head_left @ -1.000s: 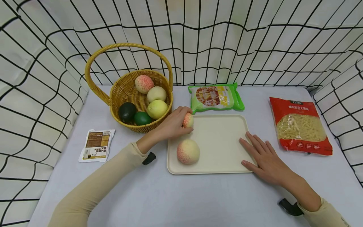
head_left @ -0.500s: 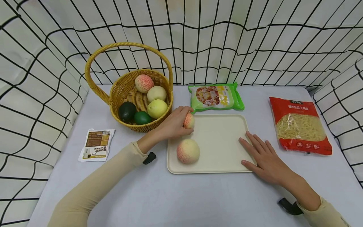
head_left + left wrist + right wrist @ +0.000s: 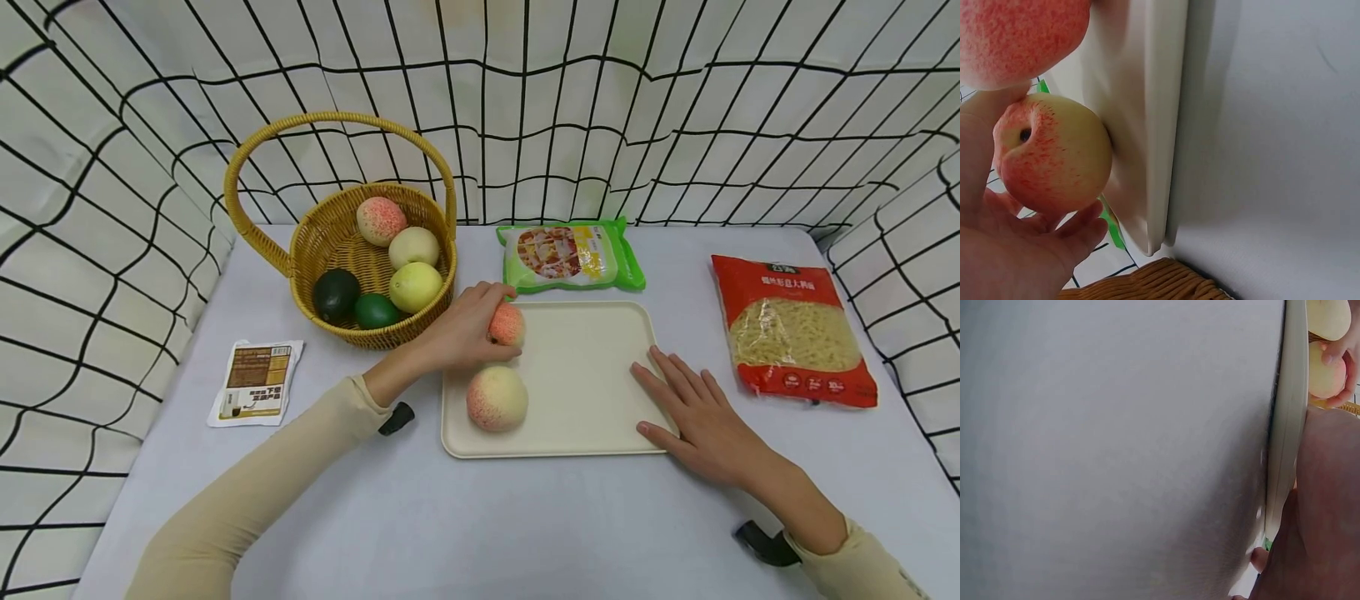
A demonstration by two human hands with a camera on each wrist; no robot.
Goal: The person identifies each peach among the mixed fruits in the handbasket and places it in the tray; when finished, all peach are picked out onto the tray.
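Note:
At the far left corner of the cream tray (image 3: 585, 392), my left hand (image 3: 468, 329) holds a peach (image 3: 507, 324), thumb on one side and fingers round the other. In the left wrist view the same peach (image 3: 1054, 153) shows its stem hollow and sits against the tray. A second, pale peach with red speckles (image 3: 497, 399) lies on the tray just nearer to me. My right hand (image 3: 697, 421) rests with spread, straight fingers on the tray's right edge. Its palm side is hidden.
A wicker basket (image 3: 300, 296) with a tall handle holds a peach, a lemon, an avocado and other fruit. Behind the tray lies a green food packet (image 3: 572, 255), at right a red pasta bag (image 3: 795, 329), at left a small white-brown pouch (image 3: 257, 384). Black-lined netting surrounds the table.
The peach in my left hand has shifted slightly right and turned, now showing its redder side and stem hollow. The left hand moved a little with it; the right hand stays put.

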